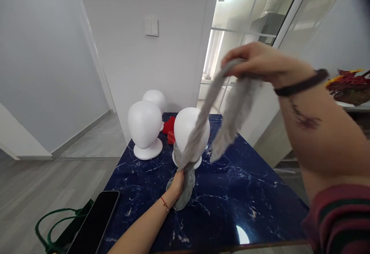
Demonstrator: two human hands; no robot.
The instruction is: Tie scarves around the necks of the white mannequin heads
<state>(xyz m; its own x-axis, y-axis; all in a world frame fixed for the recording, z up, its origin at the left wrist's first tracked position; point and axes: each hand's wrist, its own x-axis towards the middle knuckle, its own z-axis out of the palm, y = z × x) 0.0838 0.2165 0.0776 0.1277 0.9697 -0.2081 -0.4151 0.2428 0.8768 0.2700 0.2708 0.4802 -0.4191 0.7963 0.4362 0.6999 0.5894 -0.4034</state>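
A long grey scarf (202,115) stretches from the table up to the upper right. My left hand (177,184) is closed on its lower end, down on the dark blue marble table (245,192) in front of a white foam head (189,128). My right hand (254,63) is raised high and closed on the scarf's upper part; a loose end (231,127) hangs down from it. The scarf runs around the neck of that foam head.
Two more white foam heads (144,125) (154,98) stand at the table's back left, with red cloth (170,127) behind them. A black phone (95,221) lies at the front left corner. A green bag (63,227) sits on the floor, left. Glass partition at the back right.
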